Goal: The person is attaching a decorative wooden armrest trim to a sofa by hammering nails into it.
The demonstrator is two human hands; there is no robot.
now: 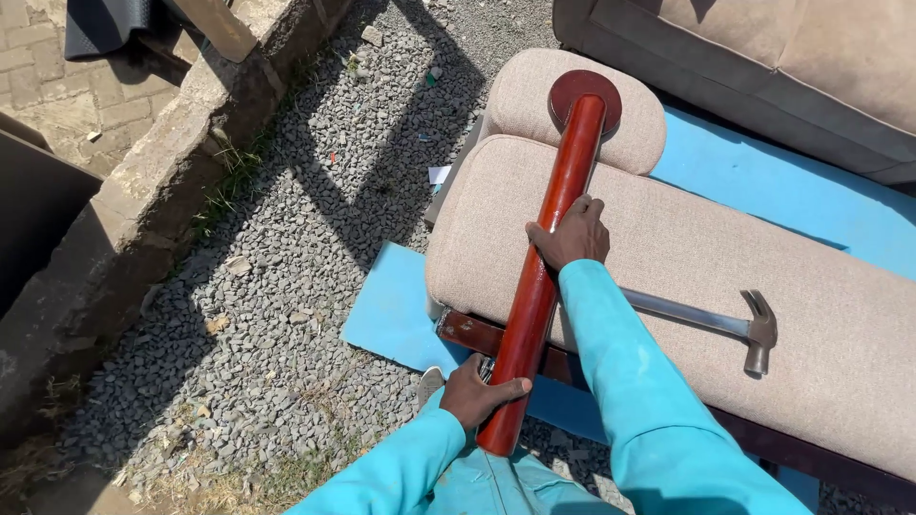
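At frame centre, right hand: the right hand (571,234) lies palm-down on the wooden post (546,277), fingers curled over it, pinning it against the cushion so it cannot roll.
Lower centre, left hand: the left hand (477,389) is closed round the post's lower end, thumb on top, steadying that end near the frame edge.
Wooden post: glossy, red-brown and round, it runs from the lower centre up to a round disc foot (585,98) at top centre, lying diagonally across the upholstery.
Upholstered seat: a beige padded piece (725,257) with a dark wood rail (472,334) serves as the working surface.
Hammer: a claw hammer (725,324) rests on the fabric right of the forearm, within reach.
Underlay: a blue sheet (391,315) keeps the piece off the gravel (305,238).
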